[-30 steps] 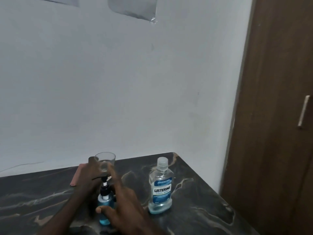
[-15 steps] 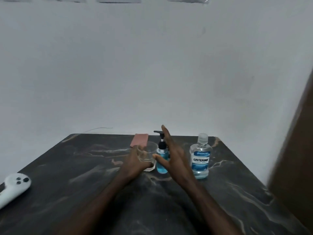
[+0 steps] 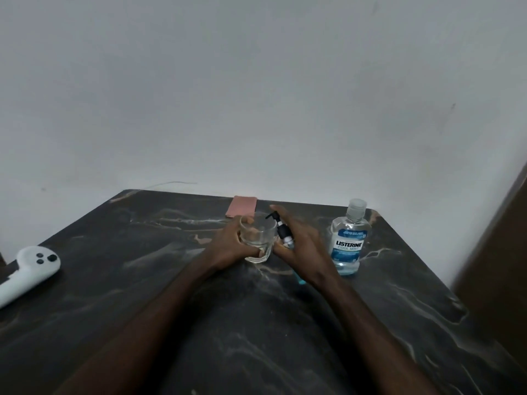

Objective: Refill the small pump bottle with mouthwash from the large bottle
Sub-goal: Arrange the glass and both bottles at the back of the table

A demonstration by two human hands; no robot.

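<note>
On the dark marble table, my left hand grips a clear glass tumbler that stands upright. My right hand holds the small pump bottle beside the glass. The bottle is tilted, with its black pump head leaning over the glass rim. Most of the bottle's body is hidden behind my palm, and only its blue base shows below my wrist. The large Listerine bottle stands upright and capped to the right of my right hand, untouched.
A white handheld controller lies near the table's left edge. A pink flat item lies at the back edge against the white wall. A brown wooden door stands close to the table's right side.
The pump bottle stood upright before and now leans toward the glass in my right hand. My left hand has kept hold of the glass. The view has swung left and down.
</note>
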